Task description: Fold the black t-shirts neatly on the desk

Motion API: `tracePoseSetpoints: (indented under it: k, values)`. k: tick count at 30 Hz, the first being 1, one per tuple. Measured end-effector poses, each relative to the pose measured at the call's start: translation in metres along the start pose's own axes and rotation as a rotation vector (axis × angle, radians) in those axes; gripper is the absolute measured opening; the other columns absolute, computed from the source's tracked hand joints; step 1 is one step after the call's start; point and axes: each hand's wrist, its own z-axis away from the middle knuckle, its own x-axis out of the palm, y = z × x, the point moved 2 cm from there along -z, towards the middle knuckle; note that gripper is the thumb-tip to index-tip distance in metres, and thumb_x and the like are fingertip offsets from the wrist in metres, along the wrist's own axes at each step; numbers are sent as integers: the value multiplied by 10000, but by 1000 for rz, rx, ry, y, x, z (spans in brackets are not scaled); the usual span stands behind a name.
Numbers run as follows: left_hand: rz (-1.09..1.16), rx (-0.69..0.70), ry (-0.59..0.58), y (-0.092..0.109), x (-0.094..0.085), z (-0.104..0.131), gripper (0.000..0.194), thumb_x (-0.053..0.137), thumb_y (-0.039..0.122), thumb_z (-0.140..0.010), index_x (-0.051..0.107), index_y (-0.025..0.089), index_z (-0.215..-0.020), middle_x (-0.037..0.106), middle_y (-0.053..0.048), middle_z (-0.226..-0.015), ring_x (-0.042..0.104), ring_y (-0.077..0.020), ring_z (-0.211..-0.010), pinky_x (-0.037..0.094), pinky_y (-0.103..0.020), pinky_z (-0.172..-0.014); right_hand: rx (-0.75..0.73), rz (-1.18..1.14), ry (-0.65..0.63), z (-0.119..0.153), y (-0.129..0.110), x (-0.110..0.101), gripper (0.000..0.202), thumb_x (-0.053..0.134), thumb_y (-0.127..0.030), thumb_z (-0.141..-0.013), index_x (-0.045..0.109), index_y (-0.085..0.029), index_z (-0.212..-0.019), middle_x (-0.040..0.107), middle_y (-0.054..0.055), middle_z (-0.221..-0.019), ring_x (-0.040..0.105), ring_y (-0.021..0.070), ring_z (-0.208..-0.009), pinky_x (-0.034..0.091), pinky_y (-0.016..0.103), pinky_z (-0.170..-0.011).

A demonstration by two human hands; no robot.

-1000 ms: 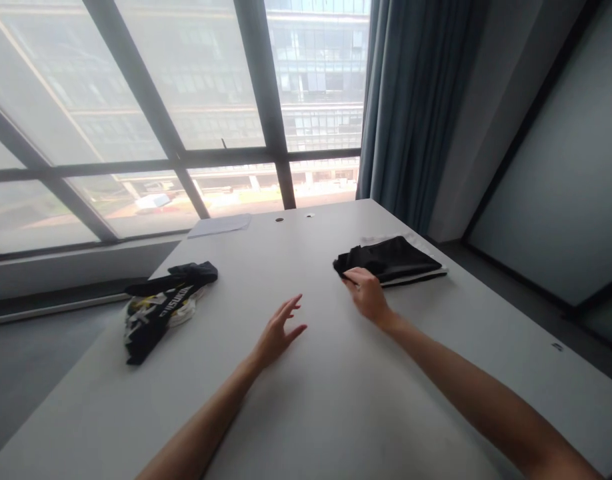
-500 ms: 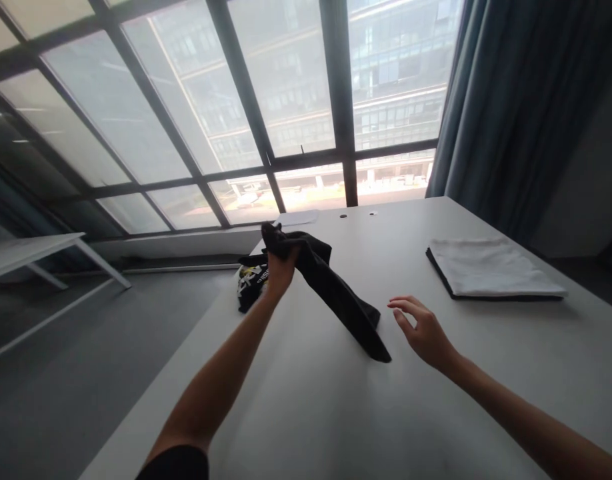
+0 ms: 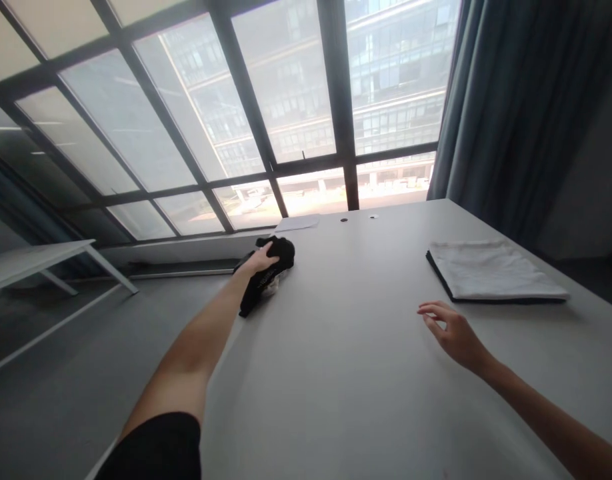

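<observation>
left hand [image 3: 263, 259] on black clothes [image 3: 255, 293], left edge of white table [image 3: 356, 373], hence the long reach I guess; pinching or resting, can't tell | right hand [image 3: 456, 335] above table's right half, fingers loosely parted, empty | folded stack [image 3: 496, 270] table's right

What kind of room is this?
It looks like an office or workroom, though I can't be sure: there's a wide white table, a second table and big windows facing a building.

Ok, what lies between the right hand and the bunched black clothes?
Just white tabletop lies between the right hand and the bunched black clothes; the head view shows it.
</observation>
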Motion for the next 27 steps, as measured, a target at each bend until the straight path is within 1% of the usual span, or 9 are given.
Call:
tracePoseSetpoints:
  k: [2, 5, 7, 9, 12, 14, 17, 22, 27]
  values:
    - [-40, -38, -35, -4, 36, 29, 495, 704, 173, -765, 632, 73, -1245, 656, -199, -1270, 618, -356, -1196, 468, -450, -1055, 4, 117, 103, -18, 24, -25, 232, 521, -280, -893, 730, -225, -977, 705, 106, -1105, 657, 267, -1041, 554, 402, -876]
    - [-68, -30, 2, 8, 87, 69, 458, 562, 193, -859, 602, 65, -1298, 484, -242, -1466, 465, -390, -1363, 347, -523, -1153, 98, 373, 247, -53, 65, -66, 294, 494, -189, -859, 738, -168, -1021, 715, 143, -1091, 645, 278, -1081, 493, 413, -996]
    - [-37, 122, 19, 27, 121, 93, 412, 498, 181, -888, 615, 115, -1278, 514, -184, -1438, 464, -332, -1368, 329, -476, -1180, 241, 572, 249, -72, 89, -90, 355, 485, -160, -870, 722, -111, -1129, 691, 183, -1188, 604, 290, -1170, 435, 413, -1061]
    - [59, 307, 11, 50, 151, 116, 351, 475, 193, -902, 640, 157, -1210, 581, -138, -1340, 524, -286, -1302, 369, -429, -1163, 463, 719, 195, -85, 109, -106, 401, 530, -229, -900, 677, -89, -1246, 635, 216, -1301, 564, 322, -1226, 441, 426, -1030]
    - [229, 428, -19, 78, 182, 143, 295, 465, 220, -918, 652, 186, -1144, 626, -112, -1257, 581, -267, -1213, 430, -420, -1111, 664, 799, 137, -91, 126, -112, 353, 582, -315, -906, 723, -124, -1167, 662, 213, -1245, 576, 356, -1189, 477, 432, -932]
    - [297, 471, -61, 87, 191, 152, 288, 470, 231, -921, 654, 205, -1142, 643, -93, -1237, 595, -260, -1191, 450, -419, -1086, 692, 818, 158, -92, 132, -109, 289, 539, -281, -928, 753, -142, -1065, 696, 194, -1159, 601, 342, -1142, 479, 419, -897]
    - [367, 458, -88, 86, 193, 153, 273, 480, 248, -909, 669, 208, -1103, 674, -79, -1169, 636, -248, -1114, 489, -401, -1027, 726, 839, 193, -92, 139, -107, 311, 458, -211, -959, 749, -143, -1044, 704, 185, -1108, 622, 307, -1101, 469, 398, -882]
    - [439, 305, -81, 79, 187, 147, 280, 477, 290, -885, 697, 184, -1021, 714, -69, -1005, 681, -215, -857, 550, -347, -840, 747, 876, 239, -94, 146, -116, 342, 500, -284, -967, 679, -138, -1219, 598, 220, -1320, 514, 343, -1249, 421, 474, -962]
    - [490, 284, -104, 83, 185, 148, 284, 493, 299, -857, 710, 179, -995, 739, -71, -993, 688, -222, -873, 551, -354, -856, 723, 866, 237, -90, 142, -119, 236, 559, -228, -919, 739, -128, -1035, 661, 198, -1200, 546, 347, -1184, 387, 485, -976]
